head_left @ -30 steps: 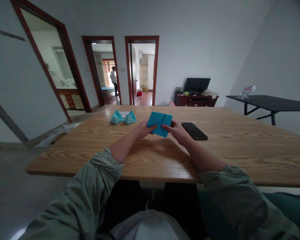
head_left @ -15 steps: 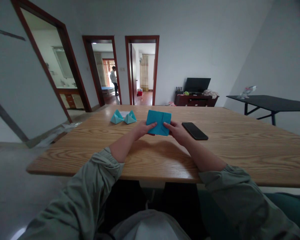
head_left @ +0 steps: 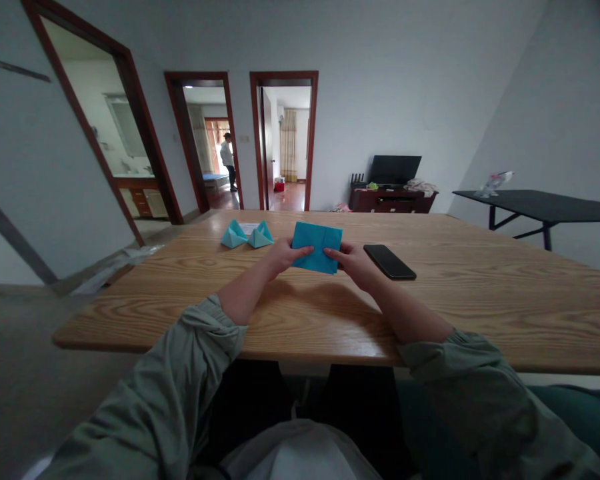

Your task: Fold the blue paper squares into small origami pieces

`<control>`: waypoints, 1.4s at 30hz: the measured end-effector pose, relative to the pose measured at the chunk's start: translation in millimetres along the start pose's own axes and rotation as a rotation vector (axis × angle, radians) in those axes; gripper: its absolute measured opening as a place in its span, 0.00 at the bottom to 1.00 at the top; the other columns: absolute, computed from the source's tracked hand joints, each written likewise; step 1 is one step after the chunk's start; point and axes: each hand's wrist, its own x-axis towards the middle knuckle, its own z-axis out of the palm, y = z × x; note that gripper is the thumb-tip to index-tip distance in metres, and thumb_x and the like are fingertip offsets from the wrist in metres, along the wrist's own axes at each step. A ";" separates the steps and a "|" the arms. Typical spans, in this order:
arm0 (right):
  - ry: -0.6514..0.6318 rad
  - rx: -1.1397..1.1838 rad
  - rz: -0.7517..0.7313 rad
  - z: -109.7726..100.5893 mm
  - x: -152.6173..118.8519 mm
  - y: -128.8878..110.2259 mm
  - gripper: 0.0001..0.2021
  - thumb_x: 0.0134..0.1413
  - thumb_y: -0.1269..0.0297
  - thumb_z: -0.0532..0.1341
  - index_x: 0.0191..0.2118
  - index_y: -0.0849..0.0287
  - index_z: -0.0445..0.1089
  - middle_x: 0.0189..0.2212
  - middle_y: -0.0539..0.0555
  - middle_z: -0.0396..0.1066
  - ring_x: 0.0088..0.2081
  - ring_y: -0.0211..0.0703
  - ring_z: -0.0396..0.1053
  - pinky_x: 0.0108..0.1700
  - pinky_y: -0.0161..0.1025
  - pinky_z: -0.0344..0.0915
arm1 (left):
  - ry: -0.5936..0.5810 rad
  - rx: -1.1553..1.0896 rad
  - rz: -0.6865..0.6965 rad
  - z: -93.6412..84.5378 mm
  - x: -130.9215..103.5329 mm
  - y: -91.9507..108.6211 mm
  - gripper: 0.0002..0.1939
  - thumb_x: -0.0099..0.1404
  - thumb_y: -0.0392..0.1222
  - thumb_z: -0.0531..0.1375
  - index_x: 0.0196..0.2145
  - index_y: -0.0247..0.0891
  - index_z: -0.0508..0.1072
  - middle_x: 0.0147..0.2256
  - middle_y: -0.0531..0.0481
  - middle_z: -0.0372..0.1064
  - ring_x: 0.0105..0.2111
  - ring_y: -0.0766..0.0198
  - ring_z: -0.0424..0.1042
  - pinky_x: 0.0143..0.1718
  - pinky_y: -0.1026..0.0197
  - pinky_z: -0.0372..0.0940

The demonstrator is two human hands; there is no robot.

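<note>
A folded square of blue paper (head_left: 318, 235) is held up a little above the wooden table (head_left: 300, 313), tilted toward me. My left hand (head_left: 284, 256) grips its left side, thumb lying across the front face. On the right side my right hand (head_left: 353, 260) pinches it the same way, thumb pressed near a crease. The fingers of both hands are mostly hidden behind the paper. To the left of my left hand stand two light-blue folded paper shapes (head_left: 248, 235) with pointed tips, side by side.
A dark phone (head_left: 389, 261) lies on the table just right of my right hand. A pale sheet (head_left: 251, 227) is behind the folded shapes. Farther off are a television (head_left: 395, 171) on a cabinet, a black table (head_left: 540, 203) and a person (head_left: 228, 160) in a doorway.
My right thumb has slid slightly left over the paper's face. The paper has tipped a little and its front face looks smoother; both hands keep hold of it.
</note>
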 end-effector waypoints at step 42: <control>0.440 -0.749 -0.420 6.7 -8.0 -15.0 0.22 0.59 0.44 0.48 0.24 0.56 0.61 0.18 0.48 0.58 0.23 0.38 0.56 0.26 0.36 0.49 | -0.143 0.063 -0.037 -25.3 6.2 6.1 0.23 0.48 0.57 0.68 0.24 0.32 0.70 0.24 0.46 0.72 0.24 0.65 0.72 0.28 0.62 0.69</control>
